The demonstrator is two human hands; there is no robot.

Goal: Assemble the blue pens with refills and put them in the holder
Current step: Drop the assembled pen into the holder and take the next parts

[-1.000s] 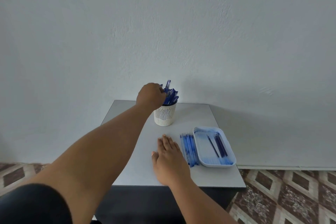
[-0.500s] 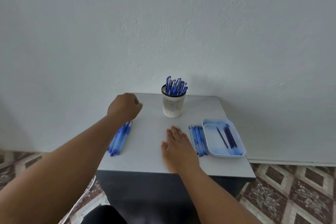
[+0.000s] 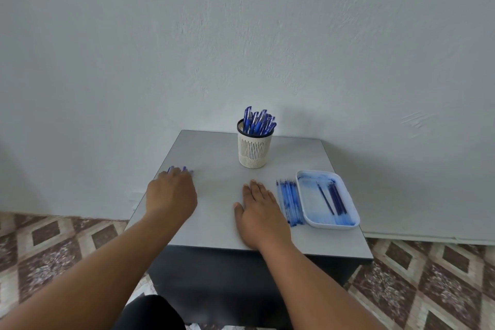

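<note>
Head view: a small grey table (image 3: pixel 214 222) against a pale wall. At its far edge a white slotted holder (image 3: pixel 254 149) already stands packed with assembled blue pens (image 3: pixel 258 122) — that part looks done. More remains: a row of refills (image 3: pixel 289 201) lies just left of a white tray (image 3: pixel 325 224), which holds a few more. The left hand (image 3: pixel 171 195) covers unassembled pen bodies (image 3: pixel 180 169), whose tips poke out just beyond its fingers; whether they grip cannot be told. The right hand (image 3: pixel 261 211) rests flat, fingers straight — just beside the refills, holding nothing.
</note>
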